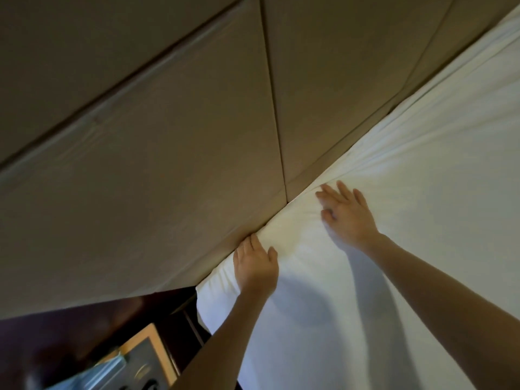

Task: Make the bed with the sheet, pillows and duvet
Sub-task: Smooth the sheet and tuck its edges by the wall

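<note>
Sheet point(408, 220) runs off right, bottom edges; headboard point(140, 170) off top, left — bedside clutter point(140, 358) blurred, unidentifiable.

Hands point(254, 263) point(344, 213) — flat on sheet point(408, 192).

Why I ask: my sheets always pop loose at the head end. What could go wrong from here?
1. The white sheet is bunched into creases fanning out from the right hand along the padded headboard; tucked as is, they would likely remain.
2. The left hand presses the sheet's edge down against the headboard near the corner; that part looks puffy and might spring loose if tucked shallowly.
</note>
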`<state>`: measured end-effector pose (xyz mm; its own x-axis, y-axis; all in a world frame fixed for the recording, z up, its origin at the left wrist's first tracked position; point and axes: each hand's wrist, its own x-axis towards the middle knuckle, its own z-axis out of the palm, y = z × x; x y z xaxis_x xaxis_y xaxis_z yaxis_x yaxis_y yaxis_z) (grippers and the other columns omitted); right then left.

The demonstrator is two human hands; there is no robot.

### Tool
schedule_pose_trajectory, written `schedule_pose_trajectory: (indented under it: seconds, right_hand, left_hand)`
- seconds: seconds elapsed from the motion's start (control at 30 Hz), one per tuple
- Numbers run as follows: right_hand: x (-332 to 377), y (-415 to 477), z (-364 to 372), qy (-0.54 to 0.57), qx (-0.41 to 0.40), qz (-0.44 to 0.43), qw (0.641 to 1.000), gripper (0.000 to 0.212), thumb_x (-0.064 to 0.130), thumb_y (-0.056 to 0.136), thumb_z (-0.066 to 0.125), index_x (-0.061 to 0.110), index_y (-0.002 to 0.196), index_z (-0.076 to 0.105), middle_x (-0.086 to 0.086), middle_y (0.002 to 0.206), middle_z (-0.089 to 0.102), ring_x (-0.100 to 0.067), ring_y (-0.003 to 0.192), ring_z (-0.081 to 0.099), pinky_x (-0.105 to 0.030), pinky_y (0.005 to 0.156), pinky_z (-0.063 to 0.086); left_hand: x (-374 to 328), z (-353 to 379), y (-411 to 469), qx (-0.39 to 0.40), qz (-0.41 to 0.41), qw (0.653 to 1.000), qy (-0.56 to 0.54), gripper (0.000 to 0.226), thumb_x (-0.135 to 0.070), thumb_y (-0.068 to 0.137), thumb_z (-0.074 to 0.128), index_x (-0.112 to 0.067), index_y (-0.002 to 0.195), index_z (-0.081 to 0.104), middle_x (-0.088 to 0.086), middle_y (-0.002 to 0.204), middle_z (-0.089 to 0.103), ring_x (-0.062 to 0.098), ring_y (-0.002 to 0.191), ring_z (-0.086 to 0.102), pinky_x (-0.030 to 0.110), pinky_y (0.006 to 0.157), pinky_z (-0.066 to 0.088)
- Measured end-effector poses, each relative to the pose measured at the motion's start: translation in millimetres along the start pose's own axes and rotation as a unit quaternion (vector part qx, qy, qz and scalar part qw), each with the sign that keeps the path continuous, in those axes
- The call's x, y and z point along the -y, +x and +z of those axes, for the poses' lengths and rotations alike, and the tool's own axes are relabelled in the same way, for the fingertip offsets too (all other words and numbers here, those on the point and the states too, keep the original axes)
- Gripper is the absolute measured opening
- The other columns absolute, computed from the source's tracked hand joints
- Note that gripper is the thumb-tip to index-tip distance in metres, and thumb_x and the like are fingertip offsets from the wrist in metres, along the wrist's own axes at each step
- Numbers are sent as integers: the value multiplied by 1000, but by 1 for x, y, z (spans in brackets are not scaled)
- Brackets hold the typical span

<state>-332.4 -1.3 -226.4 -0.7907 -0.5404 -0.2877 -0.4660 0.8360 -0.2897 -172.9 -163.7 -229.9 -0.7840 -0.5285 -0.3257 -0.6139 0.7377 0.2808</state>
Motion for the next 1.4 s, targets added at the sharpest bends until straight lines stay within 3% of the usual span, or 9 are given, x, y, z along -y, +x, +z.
schedule_pose_trajectory:
  seconds: [0.2, 0.33, 0.47, 0.67, 0.83, 0.9, 1.07, 1.2, 1.4]
  right_hand:
    - [-35, -2, -18, -51, 10, 45, 998, 56, 40, 96, 21, 26, 150, 23, 5, 160, 10, -22, 148, 6, -43, 117, 8]
    - [-42, 0, -24, -65, 19, 44, 997, 56, 40, 99, 25, 26, 152, 14, 4, 161, 2, -21, 148, 0, -44, 118, 6]
    - [-53, 8, -28, -82, 28, 41, 995, 73, 54, 85, -2, 29, 152, 5, 4, 161, -4, -22, 148, -5, -48, 117, 2]
    - [-74, 26, -33, -134, 20, 31, 990, 59, 53, 98, 15, 35, 151, -3, 4, 160, -11, -25, 147, -12, -55, 115, -4]
    - [-73, 42, -31, -156, 0, 41, 987, 59, 55, 97, 8, 35, 150, -5, 2, 161, -8, -26, 147, -14, -56, 114, -9]
    - [-75, 49, -29, -164, 6, 39, 986, 60, 57, 96, 6, 36, 150, -8, 2, 160, -12, -26, 146, -18, -55, 113, -12]
    - [-84, 57, -34, -168, 31, 14, 985, 62, 61, 95, 8, 37, 151, 0, 2, 161, -8, -25, 147, -14, -57, 112, -12]
    - [-83, 77, -49, -202, 31, -30, 979, 58, 57, 95, 15, 34, 148, 18, -2, 160, 11, -24, 148, 4, -56, 114, -7]
    - [-87, 89, -56, -174, 40, -52, 983, 49, 45, 97, 23, 30, 142, 34, -2, 154, 27, -22, 145, 17, -54, 117, 0]
  left_hand:
    - [-9, -11, 11, 68, -17, 997, 29, 47, -21, 98, 34, 2, 139, 34, 17, 141, 42, 29, 129, 42, 34, 109, 34]
    - [-13, 10, -17, -41, 121, 991, 38, 42, -7, 94, 31, 5, 116, 64, 22, 133, 55, 33, 118, 59, 40, 95, 52]
    - [-54, 21, -22, -27, 194, 980, 23, 47, -14, 88, 47, -3, 134, 54, 16, 141, 50, 30, 132, 47, 47, 105, 42]
    - [-99, 28, 24, 14, 210, 973, 90, 56, -32, 95, 27, -7, 142, 43, 9, 150, 40, 24, 137, 39, 41, 109, 31]
    - [-120, 26, 62, 34, 253, 958, 131, 61, -41, 101, 15, -10, 153, 7, 7, 161, 4, 22, 148, 7, 34, 117, 2]
    - [-123, 29, 65, 12, 252, 960, 124, 64, -42, 98, 12, -7, 151, 20, 11, 158, 19, 26, 145, 21, 35, 116, 9]
    - [-128, 46, 68, -31, 297, 945, 131, 44, -28, 97, 49, 6, 121, 62, 23, 125, 60, 34, 115, 61, 39, 97, 51]
    - [-147, 46, 71, 39, 257, 949, 179, 52, -32, 100, 34, 8, 113, 66, 28, 123, 59, 42, 112, 60, 45, 94, 51]
    - [-148, 37, 71, -9, 242, 961, 136, 64, -38, 99, 16, 1, 124, 61, 24, 130, 57, 38, 114, 60, 42, 92, 51]
